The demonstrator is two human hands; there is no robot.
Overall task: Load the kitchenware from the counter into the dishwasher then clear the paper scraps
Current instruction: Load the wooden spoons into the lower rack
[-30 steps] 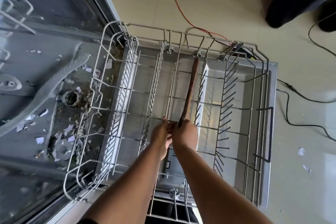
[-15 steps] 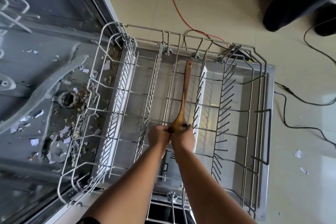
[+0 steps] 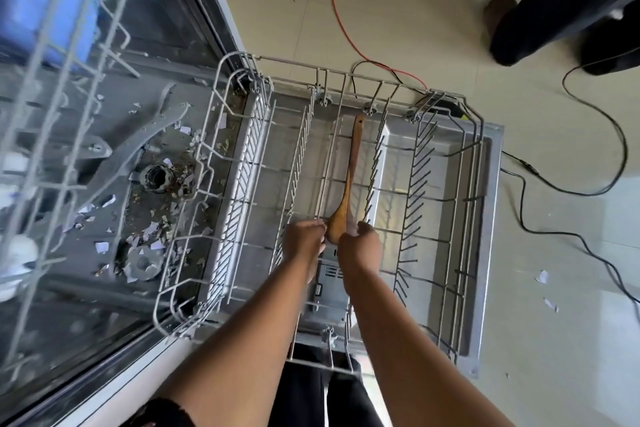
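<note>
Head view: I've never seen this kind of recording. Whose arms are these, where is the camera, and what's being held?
No robot here. One camera on a person's head looks down, so the two bare arms from the bottom are that person's own. Below them a dishwasher's wire rack is pulled out over its open door. A wooden spoon lies lengthways in the rack. The right hand holds its wide end; the left hand is beside it, but whether it grips the spoon or a wire is unclear. Paper scraps litter the dishwasher's floor and a few lie on the tiles.
</note>
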